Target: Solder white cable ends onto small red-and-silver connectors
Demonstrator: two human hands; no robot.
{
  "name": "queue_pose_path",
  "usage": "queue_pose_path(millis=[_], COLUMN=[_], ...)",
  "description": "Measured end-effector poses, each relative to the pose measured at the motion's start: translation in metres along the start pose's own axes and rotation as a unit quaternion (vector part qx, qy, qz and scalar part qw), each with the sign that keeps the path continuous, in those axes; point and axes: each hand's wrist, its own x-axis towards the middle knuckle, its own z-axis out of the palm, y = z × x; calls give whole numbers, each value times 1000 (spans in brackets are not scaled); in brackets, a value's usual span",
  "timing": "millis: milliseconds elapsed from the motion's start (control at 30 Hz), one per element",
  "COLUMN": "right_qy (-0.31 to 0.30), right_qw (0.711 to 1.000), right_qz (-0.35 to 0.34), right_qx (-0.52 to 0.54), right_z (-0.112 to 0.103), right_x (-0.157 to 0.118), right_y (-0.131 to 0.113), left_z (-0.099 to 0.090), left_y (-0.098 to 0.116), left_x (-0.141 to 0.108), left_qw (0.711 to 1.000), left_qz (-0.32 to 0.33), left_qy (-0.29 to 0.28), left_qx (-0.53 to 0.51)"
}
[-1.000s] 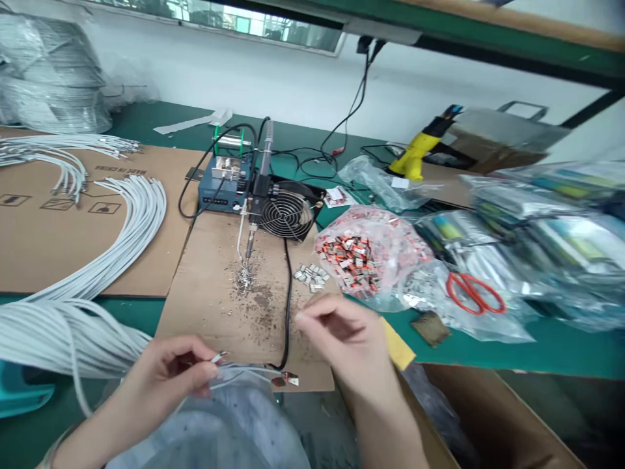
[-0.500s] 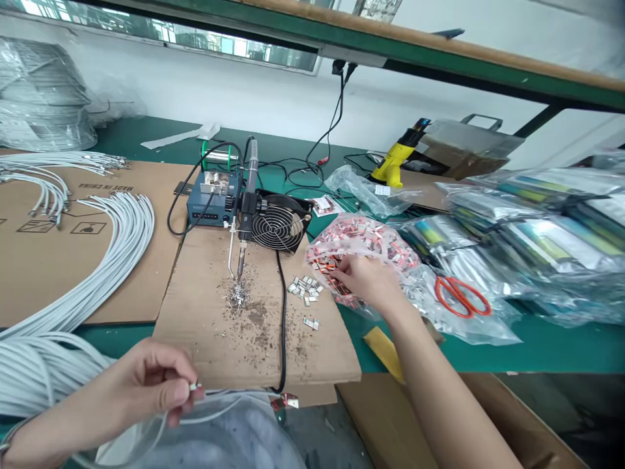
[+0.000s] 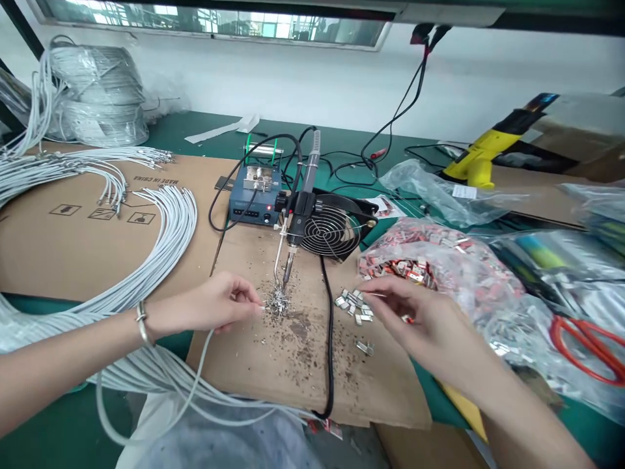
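My left hand [image 3: 222,303] pinches the end of a white cable [image 3: 199,374], its small tip close to the soldering iron [image 3: 299,215]. The iron stands in its holder, tip down over a heap of solder scraps [image 3: 278,301]. My right hand [image 3: 430,322] has thumb and forefinger pressed together beside a small pile of metal connectors [image 3: 352,303]; a thin sliver shows between the fingertips, too small to name. Behind this hand lies an open plastic bag of red-and-silver connectors [image 3: 415,268]. One connector piece [image 3: 364,348] sits apart on the cardboard [image 3: 258,391].
A blue soldering station [image 3: 254,198] with a solder spool [image 3: 263,150] and a black fan [image 3: 334,228] stand behind. Bundled white cables [image 3: 170,260] lie left. On the right are red-handled scissors [image 3: 586,348], a yellow heat gun [image 3: 481,153] and plastic-wrapped packs. A black cord [image 3: 329,339] crosses the cardboard.
My right hand has come out of the connector bag and moved beside the loose pile. My left hand has risen and moved forward with the cable end, towards the iron. The view has shifted.
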Motion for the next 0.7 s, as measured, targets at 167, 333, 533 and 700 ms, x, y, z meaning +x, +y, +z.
queue_pose_path(millis=[167, 333, 533, 700], right_qy=[-151, -185, -176, -161], right_qw=[964, 864, 812, 804], right_qz=[45, 175, 203, 217], right_qx=[213, 435, 517, 529], right_z=[44, 73, 79, 75], right_x=[6, 24, 28, 27], right_y=[-25, -35, -32, -34], left_z=[-5, -6, -6, 0], left_y=[5, 3, -4, -2], left_x=[22, 30, 33, 34], left_qw=[999, 998, 996, 995], left_qz=[27, 21, 41, 37], left_qy=[-32, -41, -54, -41], left_qx=[-2, -45, -62, -85])
